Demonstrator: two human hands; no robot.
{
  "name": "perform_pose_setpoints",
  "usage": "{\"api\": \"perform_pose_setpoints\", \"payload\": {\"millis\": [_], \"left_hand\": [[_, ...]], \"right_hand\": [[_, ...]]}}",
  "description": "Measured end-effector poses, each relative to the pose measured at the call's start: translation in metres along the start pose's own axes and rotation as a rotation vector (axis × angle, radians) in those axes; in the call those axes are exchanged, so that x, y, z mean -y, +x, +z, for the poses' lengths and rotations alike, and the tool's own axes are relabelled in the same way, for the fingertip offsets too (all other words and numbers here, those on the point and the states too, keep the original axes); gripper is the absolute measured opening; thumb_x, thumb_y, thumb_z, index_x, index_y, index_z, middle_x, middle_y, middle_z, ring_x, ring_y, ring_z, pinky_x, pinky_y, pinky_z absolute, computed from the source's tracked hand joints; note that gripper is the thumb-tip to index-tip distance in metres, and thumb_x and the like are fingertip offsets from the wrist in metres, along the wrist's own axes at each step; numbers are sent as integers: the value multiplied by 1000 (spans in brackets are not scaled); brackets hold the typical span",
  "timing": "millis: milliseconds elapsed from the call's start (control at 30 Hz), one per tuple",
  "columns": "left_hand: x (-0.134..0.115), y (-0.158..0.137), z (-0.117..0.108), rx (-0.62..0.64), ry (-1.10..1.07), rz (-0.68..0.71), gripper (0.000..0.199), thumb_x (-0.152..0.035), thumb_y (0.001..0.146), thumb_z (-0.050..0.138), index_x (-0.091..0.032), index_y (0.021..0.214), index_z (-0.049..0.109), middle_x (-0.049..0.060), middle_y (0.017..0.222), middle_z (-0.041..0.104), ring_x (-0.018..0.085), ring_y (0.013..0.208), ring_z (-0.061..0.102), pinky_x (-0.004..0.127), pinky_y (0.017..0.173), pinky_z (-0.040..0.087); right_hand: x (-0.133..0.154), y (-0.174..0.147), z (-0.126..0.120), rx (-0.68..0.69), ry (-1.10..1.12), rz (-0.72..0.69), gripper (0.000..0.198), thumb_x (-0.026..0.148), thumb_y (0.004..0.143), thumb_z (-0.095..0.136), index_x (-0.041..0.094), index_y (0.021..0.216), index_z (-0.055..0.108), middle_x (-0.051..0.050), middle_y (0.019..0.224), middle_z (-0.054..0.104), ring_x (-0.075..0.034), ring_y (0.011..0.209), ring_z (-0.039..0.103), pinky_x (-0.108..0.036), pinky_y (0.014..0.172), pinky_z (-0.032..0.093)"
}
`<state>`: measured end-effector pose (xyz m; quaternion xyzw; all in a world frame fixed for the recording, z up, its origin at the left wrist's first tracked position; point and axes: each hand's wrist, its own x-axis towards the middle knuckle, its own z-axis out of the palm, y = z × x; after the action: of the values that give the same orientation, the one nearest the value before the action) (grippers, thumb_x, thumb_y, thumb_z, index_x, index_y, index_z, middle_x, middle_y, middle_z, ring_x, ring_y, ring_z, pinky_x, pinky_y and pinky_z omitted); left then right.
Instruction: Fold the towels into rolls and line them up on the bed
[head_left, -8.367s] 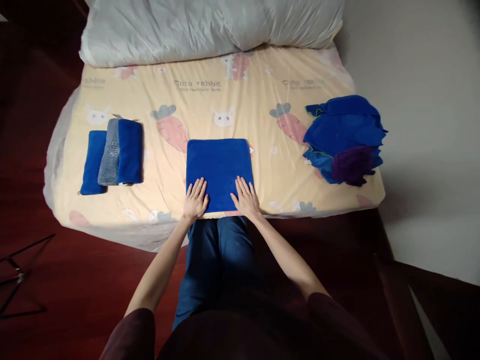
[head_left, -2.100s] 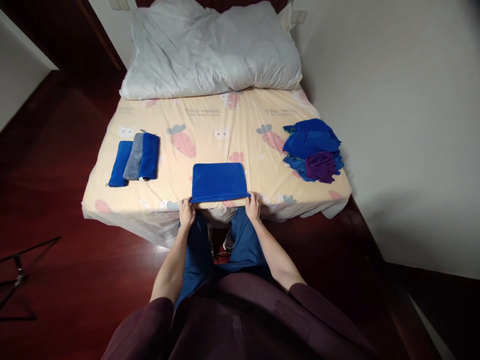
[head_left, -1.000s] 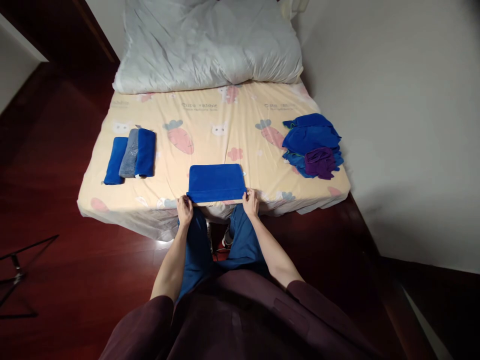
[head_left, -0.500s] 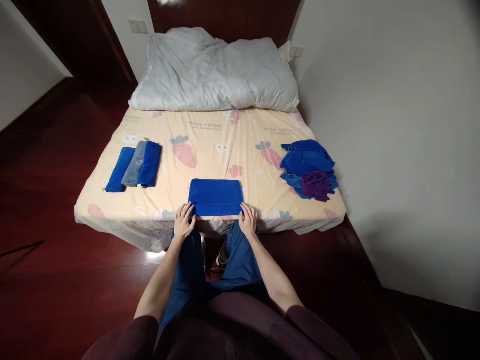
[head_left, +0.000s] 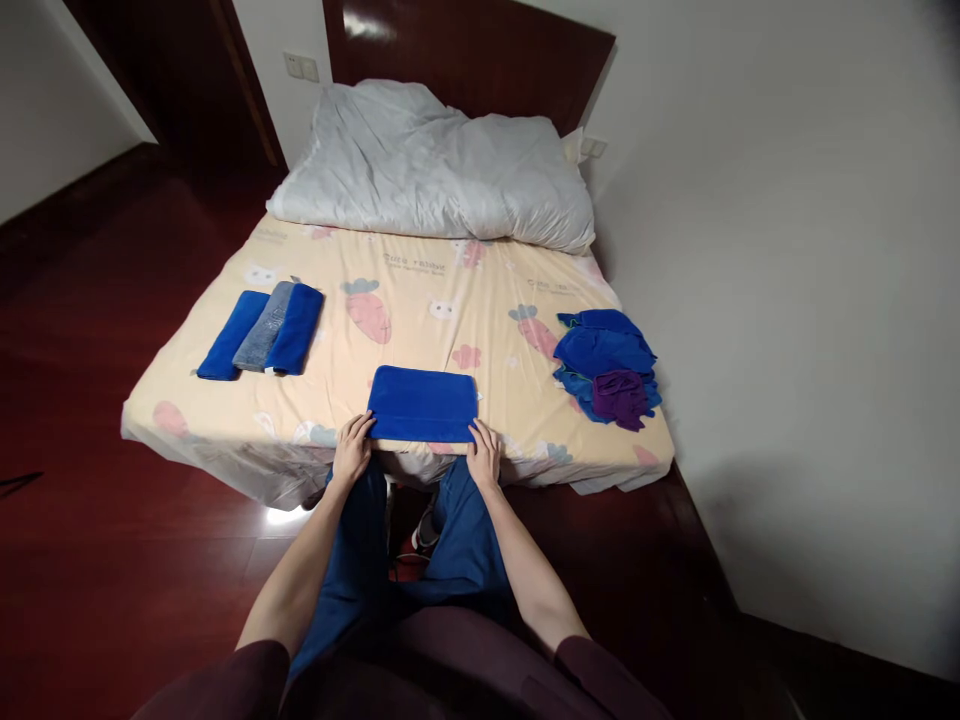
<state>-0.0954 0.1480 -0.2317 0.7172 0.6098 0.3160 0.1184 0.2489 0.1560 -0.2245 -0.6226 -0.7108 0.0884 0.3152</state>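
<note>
Left grip (head_left: 351,453) is rested with bent fingers on the near left corner of the blue cloth (head_left: 424,397), and right grip (head_left: 484,457) on the near right corner; whether the fabric is pinched cannot be told. The cloth is laid flat at the front edge of the bed (head_left: 502,325). To its left, folded cloths (head_left: 297,328) are set together; to its right, a purple cloth (head_left: 620,397) is laid on a heap of blue cloths (head_left: 604,348).

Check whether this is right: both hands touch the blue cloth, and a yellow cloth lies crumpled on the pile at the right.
The colour is wrong: the head view shows a purple cloth, not yellow, crumpled on the pile. The left hand and right hand do touch the blue cloth.
</note>
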Motion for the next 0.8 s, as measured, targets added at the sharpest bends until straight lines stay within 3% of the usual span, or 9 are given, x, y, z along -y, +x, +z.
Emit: {"api": "perform_pose_setpoints", "payload": {"millis": [200,433,600,800], "left_hand": [[3,-1,1,-45,-22,-20,52,-11,91,42,-22,139,59,8,146,60,30,134,49,52,117,40],[2,-3,4,-53,4,-166,46,-18,96,39,-17,137,60,15,116,67,33,118,54,53,106,45],[-2,-2,6,-86,-18,-243,45,-33,104,34,-19,140,56,15,120,65,33,115,55,53,107,44],[-5,0,7,-139,-43,-272,48,-37,105,33,-16,142,54,17,118,65,32,110,58,54,105,46]], "right_hand": [[-2,1,1,-33,69,21,43,10,93,41,20,127,66,-9,137,68,-23,129,56,-42,111,40],[-7,-2,7,-58,41,86,37,17,98,42,20,128,64,-12,122,71,-26,116,60,-44,105,44],[-9,-1,13,-95,47,137,36,27,104,40,18,129,63,-15,122,71,-27,114,63,-45,105,46],[-6,1,12,-83,101,217,44,41,107,34,16,133,59,-18,121,73,-27,112,70,-40,97,54]]}}
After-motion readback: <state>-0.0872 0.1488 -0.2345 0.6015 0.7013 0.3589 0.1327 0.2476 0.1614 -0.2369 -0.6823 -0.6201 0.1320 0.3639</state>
